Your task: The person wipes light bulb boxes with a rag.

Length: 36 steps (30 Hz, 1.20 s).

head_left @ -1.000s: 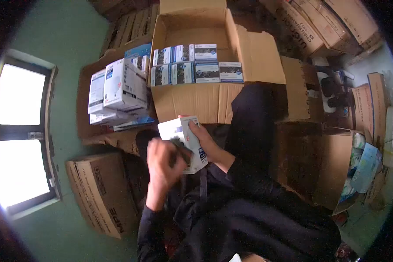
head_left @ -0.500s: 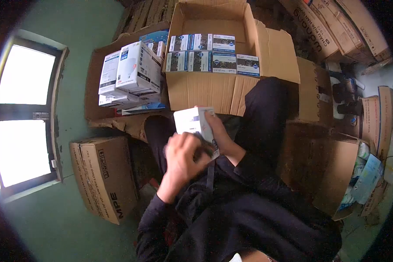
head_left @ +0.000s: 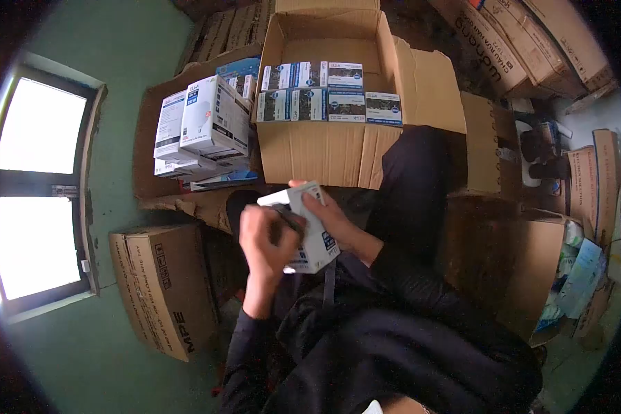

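A white light bulb box (head_left: 319, 238) with dark and blue print is held tilted above my lap. My right hand (head_left: 334, 219) grips it from the right, thumb on the near face and fingers behind. Against its left side, my left hand (head_left: 265, 238) is curled closed around a small dark thing (head_left: 291, 219), blurred and too hidden to name. Beyond my hands, an open carton (head_left: 324, 148) holds rows of small printed boxes (head_left: 345, 107). Left of it, larger white bulb boxes (head_left: 210, 114) are stacked in another open carton (head_left: 145, 152).
A closed brown carton (head_left: 145, 283) stands at left below the window (head_left: 38, 179). To the right, an open carton (head_left: 524, 269) holds packets. More long cartons (head_left: 504, 48) lean at the far right. My knees sit close to the middle carton.
The light bulb box has turned and come slightly lower and nearer to me. My left hand has shifted left and up along it with the dark thing. The view has tilted slightly.
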Tool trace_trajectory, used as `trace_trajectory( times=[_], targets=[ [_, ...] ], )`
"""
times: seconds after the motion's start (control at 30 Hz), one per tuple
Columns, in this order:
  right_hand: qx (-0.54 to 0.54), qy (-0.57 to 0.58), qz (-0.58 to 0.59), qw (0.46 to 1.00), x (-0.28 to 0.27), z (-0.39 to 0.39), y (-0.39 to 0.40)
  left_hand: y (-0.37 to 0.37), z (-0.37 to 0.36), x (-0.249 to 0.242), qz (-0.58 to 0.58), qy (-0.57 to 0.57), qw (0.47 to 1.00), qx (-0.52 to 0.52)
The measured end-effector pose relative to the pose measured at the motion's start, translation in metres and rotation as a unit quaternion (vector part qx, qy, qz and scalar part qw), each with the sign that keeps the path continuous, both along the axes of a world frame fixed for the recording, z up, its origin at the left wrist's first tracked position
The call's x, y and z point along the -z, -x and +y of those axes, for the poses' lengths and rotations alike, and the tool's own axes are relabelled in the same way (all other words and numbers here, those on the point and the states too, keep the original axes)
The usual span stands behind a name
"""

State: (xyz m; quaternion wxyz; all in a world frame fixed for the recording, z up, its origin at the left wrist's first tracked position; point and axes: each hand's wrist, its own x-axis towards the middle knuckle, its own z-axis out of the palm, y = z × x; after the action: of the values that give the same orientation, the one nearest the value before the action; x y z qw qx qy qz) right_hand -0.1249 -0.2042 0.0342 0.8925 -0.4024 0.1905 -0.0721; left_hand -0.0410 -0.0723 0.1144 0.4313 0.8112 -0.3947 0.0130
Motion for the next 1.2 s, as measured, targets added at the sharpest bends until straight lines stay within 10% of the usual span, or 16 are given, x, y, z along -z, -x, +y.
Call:
trace_trajectory(
  times=[0.17,0.23,0.4,0.77,0.97,1.07,1.13,1.2],
  targets=[
    [-0.171,-0.078,-0.116,0.975,0.001,-0.004,0.008,-0.078,0.007,0.062,0.29,0.276,0.902,-0.159],
    [-0.197,-0.164,-0.125,0.959,-0.012,-0.007,0.015,-0.073,-0.005,0.055,0.546,0.431,0.675,-0.247],
    [-0.183,-0.088,-0.053,0.978,-0.003,-0.001,0.016,-0.053,0.027,0.164,0.586,0.48,0.65,-0.073],
    [-0.131,-0.126,-0.056,0.982,0.006,0.007,0.005,-0.037,0.008,0.166,0.485,0.276,0.827,-0.068],
    [-0.12,-0.122,-0.019,0.985,0.016,0.008,0.009,-0.027,0.005,0.18,0.558,0.274,0.78,0.07],
    [-0.148,-0.114,-0.038,0.982,0.026,0.003,0.008,-0.025,-0.005,0.229,0.418,0.267,0.868,0.03],
    [-0.127,-0.111,0.0,0.986,0.045,0.006,0.005,-0.018,-0.016,0.272,0.523,0.42,0.741,0.012],
    [-0.097,-0.109,0.026,0.989,0.039,0.01,0.01,-0.014,-0.012,0.211,0.517,0.487,0.703,-0.035]
  ],
)
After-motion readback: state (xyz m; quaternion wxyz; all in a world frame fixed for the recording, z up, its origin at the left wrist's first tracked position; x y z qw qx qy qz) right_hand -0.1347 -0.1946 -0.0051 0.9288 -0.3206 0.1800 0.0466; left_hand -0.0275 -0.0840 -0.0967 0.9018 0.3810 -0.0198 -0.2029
